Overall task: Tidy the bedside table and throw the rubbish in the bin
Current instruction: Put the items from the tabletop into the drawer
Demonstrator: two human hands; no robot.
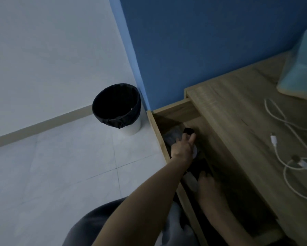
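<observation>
Wood-grain drawer (174,110) of the bedside table (238,107) is pulled open, where a small black block (188,130) is pinched in the left hand's (183,148) fingertips, while the right hand (208,185) is laid flat, fingers loose, on dark contents; a black-lined round bin (117,107) is set apart on the tiled floor.

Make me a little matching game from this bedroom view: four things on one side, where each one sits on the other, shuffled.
Things:
1. bin
2. white cable
3. left hand
4. pale blue container

Places:
A. inside the open drawer
B. far right of the tabletop, by the wall
C. on the floor by the blue wall
D. looped across the tabletop

Pairs: 1-C, 2-D, 3-A, 4-B
</observation>
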